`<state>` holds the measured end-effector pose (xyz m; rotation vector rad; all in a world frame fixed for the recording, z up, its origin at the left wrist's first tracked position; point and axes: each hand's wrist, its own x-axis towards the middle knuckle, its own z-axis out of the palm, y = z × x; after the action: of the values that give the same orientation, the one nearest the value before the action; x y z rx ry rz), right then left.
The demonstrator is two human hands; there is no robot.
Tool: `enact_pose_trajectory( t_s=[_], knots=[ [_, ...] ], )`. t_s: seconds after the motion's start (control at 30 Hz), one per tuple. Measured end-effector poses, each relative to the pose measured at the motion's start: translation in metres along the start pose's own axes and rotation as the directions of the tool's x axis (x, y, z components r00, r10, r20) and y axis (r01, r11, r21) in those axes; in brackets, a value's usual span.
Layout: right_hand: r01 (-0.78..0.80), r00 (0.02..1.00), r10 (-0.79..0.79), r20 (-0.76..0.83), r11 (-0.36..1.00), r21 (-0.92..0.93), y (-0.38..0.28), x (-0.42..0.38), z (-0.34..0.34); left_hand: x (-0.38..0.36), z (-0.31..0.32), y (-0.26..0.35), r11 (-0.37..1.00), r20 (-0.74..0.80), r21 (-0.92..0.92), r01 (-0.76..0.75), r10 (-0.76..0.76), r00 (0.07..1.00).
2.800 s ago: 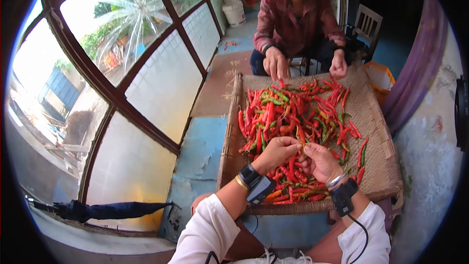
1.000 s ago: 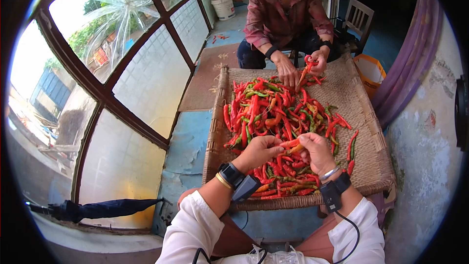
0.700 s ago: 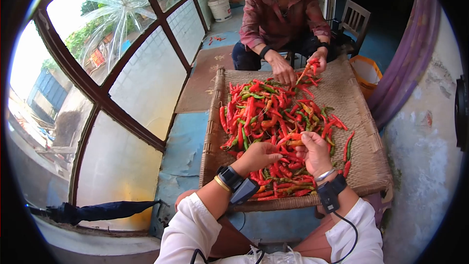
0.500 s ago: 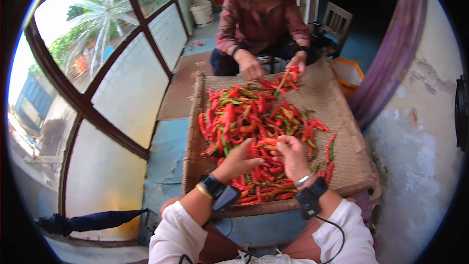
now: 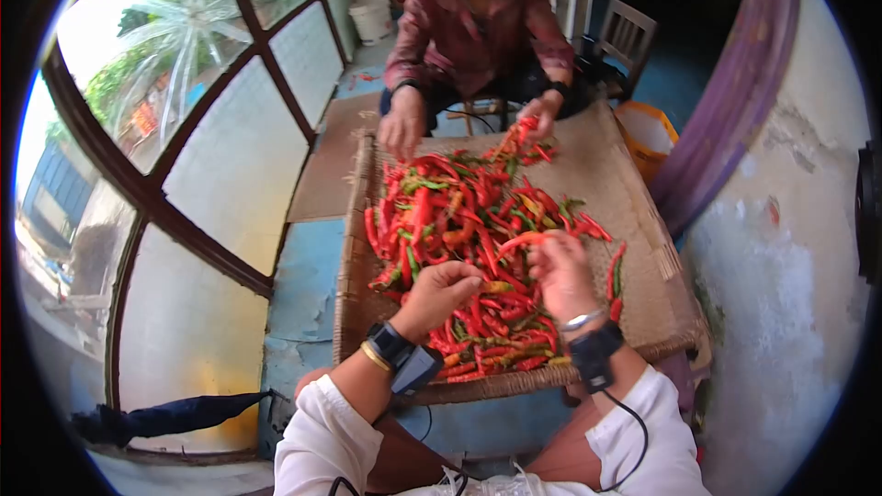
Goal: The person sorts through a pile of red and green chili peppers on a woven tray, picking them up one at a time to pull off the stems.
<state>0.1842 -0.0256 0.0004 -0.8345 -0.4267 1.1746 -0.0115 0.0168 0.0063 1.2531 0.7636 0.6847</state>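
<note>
My right hand (image 5: pixel 564 276) pinches a red chili pepper (image 5: pixel 522 242), which points left over the heap. Just left of it, my left hand (image 5: pixel 439 294) has its thumb and fingertips pressed together above the chili peppers (image 5: pixel 469 323); whether something small is between them, I cannot make out. Red peppers with some green and orange ones lie piled on a woven mat tray (image 5: pixel 634 262). Opposite me, a person's one hand (image 5: pixel 402 127) hangs at the heap's far left edge. That person's other hand (image 5: pixel 540 116) holds a bunch of red peppers (image 5: pixel 525 129).
Framed window panels (image 5: pixel 234 161) run along the left, with a dark folded umbrella (image 5: pixel 188 415) low down. An orange-rimmed bucket (image 5: pixel 646 133) and a wooden chair (image 5: pixel 627 44) stand at the far right. A purple curtain (image 5: pixel 735 119) and a plaster wall (image 5: pixel 781 285) border the right side.
My left hand has gone from spread fingers to a pinch. My right hand, still with a pepper, has moved slightly right. The other person's one hand has shifted left, away from the bunch.
</note>
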Motion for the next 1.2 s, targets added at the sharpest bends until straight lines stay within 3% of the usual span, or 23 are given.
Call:
enact_pose_trajectory(
  t_s=[0.03, 0.1, 0.2, 0.23, 0.3, 0.33, 0.4, 0.53, 0.57, 0.63, 0.7, 0.77, 0.83, 0.9, 0.97, 1.03, 1.07, 1.1, 1.17, 1.2],
  knots=[
    [0.016, 1.0, -0.015, -0.015, 0.992, 0.127, -0.008, 0.006, -0.002, -0.001, -0.001, -0.003, 1.0, -0.002, -0.002, -0.007, 0.007, 1.0],
    [-0.049, 0.969, 0.104, -0.224, 0.97, 0.238, -0.009, 0.013, -0.014, -0.001, -0.001, 0.001, 1.0, -0.005, -0.011, -0.01, 0.01, 1.0],
    [-0.204, 0.979, 0.203, -0.02, 0.978, -0.039, 0.008, 0.008, -0.025, -0.003, 0.004, 0.006, 0.997, -0.014, -0.079, 0.028, -0.029, 0.999],
    [-0.317, 0.948, 0.311, -0.074, 0.943, -0.096, 0.005, -0.008, -0.004, -0.003, 0.003, 0.006, 0.996, -0.016, -0.079, 0.034, -0.035, 0.999],
    [-0.449, 0.86, 0.485, 0.161, 0.868, -0.214, 0.012, -0.015, 0.01, -0.003, 0.003, 0.005, 0.999, -0.065, -0.03, 0.027, -0.029, 0.997],
    [-0.453, 0.857, 0.488, 0.163, 0.866, -0.213, 0.014, -0.019, 0.016, -0.003, 0.0, 0.004, 0.999, -0.039, -0.03, 0.026, -0.027, 0.999],
    [-0.396, 0.785, 0.518, 0.34, 0.841, -0.368, 0.016, -0.023, 0.022, -0.002, -0.002, 0.002, 0.999, -0.053, -0.021, 0.025, -0.026, 0.998],
    [-0.352, 0.797, 0.504, 0.333, 0.836, -0.421, 0.017, -0.021, 0.014, 0.0, -0.002, 0.002, 0.999, -0.042, 0.005, 0.052, -0.052, 0.998],
    [-0.357, 0.817, 0.494, 0.298, 0.838, -0.413, 0.019, -0.019, 0.011, -0.001, -0.001, 0.004, 0.999, -0.042, 0.003, 0.052, -0.052, 0.998],
    [-0.362, 0.834, 0.485, 0.261, 0.84, -0.404, 0.017, -0.016, 0.008, -0.001, 0.002, 0.007, 0.986, -0.065, 0.166, 0.018, -0.007, 0.998],
    [-0.372, 0.891, 0.421, 0.17, 0.891, -0.26, 0.009, -0.01, 0.006, 0.009, -0.014, -0.01, 0.963, -0.142, 0.256, -0.08, 0.12, 0.983],
    [-0.259, 0.957, 0.264, 0.12, 0.964, -0.056, 0.006, 0.0, -0.004, 0.015, -0.031, -0.017, 0.929, -0.248, 0.331, -0.165, 0.254, 0.935],
    [-0.215, 0.966, 0.243, -0.088, 0.944, 0.252, 0.003, 0.011, -0.015, 0.013, -0.038, 0.001, 0.95, -0.349, 0.3, -0.089, 0.196, 0.916],
    [-0.236, 0.924, 0.303, -0.235, 0.933, 0.272, -0.001, 0.009, -0.017, 0.015, -0.05, 0.002, 0.892, -0.391, 0.443, -0.092, 0.285, 0.875],
    [-0.29, 0.909, 0.345, -0.233, 0.926, 0.242, 0.001, 0.004, -0.015, 0.019, -0.059, -0.002, 0.891, -0.408, 0.445, -0.086, 0.288, 0.866],
    [-0.444, 0.891, 0.452, -0.029, 0.884, 0.148, 0.003, -0.001, -0.009, 0.021, -0.062, -0.001, 0.805, -0.445, 0.59, -0.057, 0.384, 0.809],
    [-0.465, 0.885, 0.466, 0.022, 0.877, 0.12, 0.003, -0.003, -0.006, 0.026, -0.074, -0.014, 0.658, -0.34, 0.745, -0.111, 0.517, 0.786],
    [-0.469, 0.882, 0.47, 0.021, 0.875, 0.12, 0.004, -0.004, -0.006, 0.025, -0.072, -0.013, 0.659, -0.343, 0.744, -0.106, 0.514, 0.786],
    [-0.464, 0.886, 0.462, 0.047, 0.882, 0.079, 0.007, -0.004, -0.005, 0.023, -0.068, -0.011, 0.84, -0.416, 0.538, 0.078, 0.184, 0.89],
    [-0.463, 0.886, 0.463, 0.029, 0.884, 0.067, 0.007, -0.004, -0.005, 0.036, -0.085, -0.038, 0.676, -0.3, 0.734, -0.065, 0.408, 0.862]
  ],
)
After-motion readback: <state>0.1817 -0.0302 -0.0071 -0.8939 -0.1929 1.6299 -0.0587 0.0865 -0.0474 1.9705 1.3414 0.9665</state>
